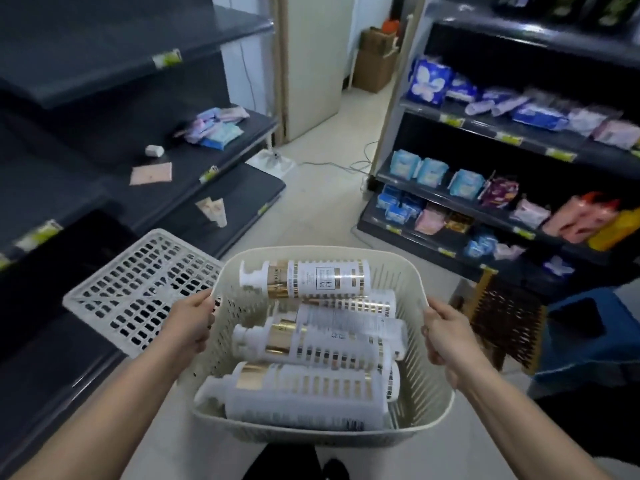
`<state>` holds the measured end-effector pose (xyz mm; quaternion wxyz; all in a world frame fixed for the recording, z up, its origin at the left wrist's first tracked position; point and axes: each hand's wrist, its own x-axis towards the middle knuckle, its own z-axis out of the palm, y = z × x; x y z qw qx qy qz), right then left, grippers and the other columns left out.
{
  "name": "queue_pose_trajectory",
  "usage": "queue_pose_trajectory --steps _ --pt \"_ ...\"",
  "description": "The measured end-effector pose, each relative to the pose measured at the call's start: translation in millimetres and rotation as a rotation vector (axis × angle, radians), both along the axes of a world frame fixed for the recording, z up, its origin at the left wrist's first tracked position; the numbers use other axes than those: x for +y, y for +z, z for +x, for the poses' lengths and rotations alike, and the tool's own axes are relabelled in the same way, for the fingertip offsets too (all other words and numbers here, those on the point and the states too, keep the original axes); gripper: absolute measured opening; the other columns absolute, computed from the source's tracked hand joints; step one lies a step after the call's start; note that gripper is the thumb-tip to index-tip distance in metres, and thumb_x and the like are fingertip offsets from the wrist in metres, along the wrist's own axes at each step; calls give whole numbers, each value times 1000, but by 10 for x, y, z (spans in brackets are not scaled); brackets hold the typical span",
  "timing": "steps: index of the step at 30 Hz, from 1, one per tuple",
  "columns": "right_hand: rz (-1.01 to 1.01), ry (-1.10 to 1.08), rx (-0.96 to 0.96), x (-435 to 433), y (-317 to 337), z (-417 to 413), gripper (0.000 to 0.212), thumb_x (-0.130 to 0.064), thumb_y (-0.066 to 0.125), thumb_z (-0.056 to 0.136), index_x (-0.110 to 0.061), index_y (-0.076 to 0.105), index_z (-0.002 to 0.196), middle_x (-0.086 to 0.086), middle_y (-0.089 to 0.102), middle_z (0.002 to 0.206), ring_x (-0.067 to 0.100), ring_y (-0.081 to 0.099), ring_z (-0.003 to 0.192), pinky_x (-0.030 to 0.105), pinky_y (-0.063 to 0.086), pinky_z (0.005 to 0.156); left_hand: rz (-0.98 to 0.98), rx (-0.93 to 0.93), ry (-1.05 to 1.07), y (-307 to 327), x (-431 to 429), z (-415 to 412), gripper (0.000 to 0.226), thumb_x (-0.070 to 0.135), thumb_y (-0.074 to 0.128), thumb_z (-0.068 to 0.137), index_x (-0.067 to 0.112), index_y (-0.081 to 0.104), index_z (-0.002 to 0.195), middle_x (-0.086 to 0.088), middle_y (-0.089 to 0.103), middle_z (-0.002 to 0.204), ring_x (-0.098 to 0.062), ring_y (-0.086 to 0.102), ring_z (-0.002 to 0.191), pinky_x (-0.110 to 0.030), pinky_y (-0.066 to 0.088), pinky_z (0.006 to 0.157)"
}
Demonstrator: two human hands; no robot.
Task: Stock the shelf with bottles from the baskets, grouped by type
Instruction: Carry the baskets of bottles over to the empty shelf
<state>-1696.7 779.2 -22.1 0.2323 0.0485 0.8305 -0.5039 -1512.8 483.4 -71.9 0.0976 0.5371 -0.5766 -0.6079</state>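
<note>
**Full basket held at the shelf, unloading not yet begun**

Lower centre of frame: the person holds a cream basket (439,412) by its two long sides. The left hand (194,322) has its fingers curled over the left rim, and the right hand (446,337) is clamped on the right rim. Between the hands, inside the basket, white pump bottles (311,398) with gold bands lie on their sides, stacked, pumps pointing left. They look like one type.

Step, as judged: bringing stock to the shelf. No bottle stands on any shelf in view.

Next move calls for setting the basket down to free a hand, then lifting bottles out and standing them together.

Left of the left hand, a second latticed basket (138,289) lies on the dark shelf (69,368). Mid-left, loose packets (214,128) sit on a higher board. Upper right, separate shelving (519,142) holds more packets.
</note>
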Motion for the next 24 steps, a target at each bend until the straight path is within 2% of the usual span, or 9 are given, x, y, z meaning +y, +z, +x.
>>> queue_pose_trajectory --steps 3,5,8,10,13,16,19,21,24 --pt "-45 117 -19 -470 57 -413 25 -25 39 105 -40 53 118 0 42 62 13 30 50 26 21 46 6 2 119 41 -237 -93 33 23 41 104 26 55 133 -4 41 66 -13 23 47 -16 20 40" --pt "-45 197 -27 -806 93 -627 24 -23 37 105 -41 53 106 2 40 63 13 30 50 27 22 47 0 -10 211 55 -406 -134 34 22 42 104 26 52 136 -3 42 67 -12 24 48 -15 20 38" --pt "-42 298 -41 -1329 54 -876 34 -19 37 104 -36 60 85 3 38 60 14 28 48 27 21 47 3 -11 305 23 -691 -150 36 23 42 103 25 49 139 -3 45 68 -12 24 48 -16 20 36" --pt "-65 332 -47 -1685 42 -975 36 -17 37 104 -36 61 85 2 38 57 15 26 47 27 19 48 -1 -11 361 3 -909 -149 37 23 42 103 26 49 139 -3 44 66 -12 25 48 -19 20 39" --pt "-78 412 -40 -2218 -24 -1124 32 -17 37 105 -32 66 104 0 41 54 14 28 45 26 20 45 0 -25 442 -41 -1240 -138 37 19 42 103 26 50 138 -2 43 62 -13 24 46 -18 19 37" --pt "-50 494 -50 -2737 -114 -1263 28 -22 40 105 -26 63 120 -8 49 50 10 34 40 21 24 40 8 -47 549 -44 -1484 -80 38 17 41 103 24 50 139 -3 43 62 -13 23 46 -15 18 34" --pt "-76 588 -54 -3257 -154 -1335 27 -20 38 105 -32 63 106 -12 48 38 5 34 31 18 23 36 -7 -55 647 -23 -1673 -4 36 17 41 103 24 52 137 -3 42 60 -13 21 46 -15 16 36" --pt "-82 655 -55 -3615 -157 -1360 30 -18 37 104 -35 60 95 -12 43 38 7 30 34 18 21 37 -9 -61 708 -16 -1797 46 36 18 40 103 24 52 137 -2 40 59 -13 20 47 -16 16 36" --pt "-62 787 -79 -4137 -229 -1399 32 -20 35 105 -27 66 96 -12 40 38 8 27 37 18 21 38 -25 -77 820 -25 -1927 111 35 19 40 103 27 55 133 0 41 55 -12 21 45 -18 16 37"
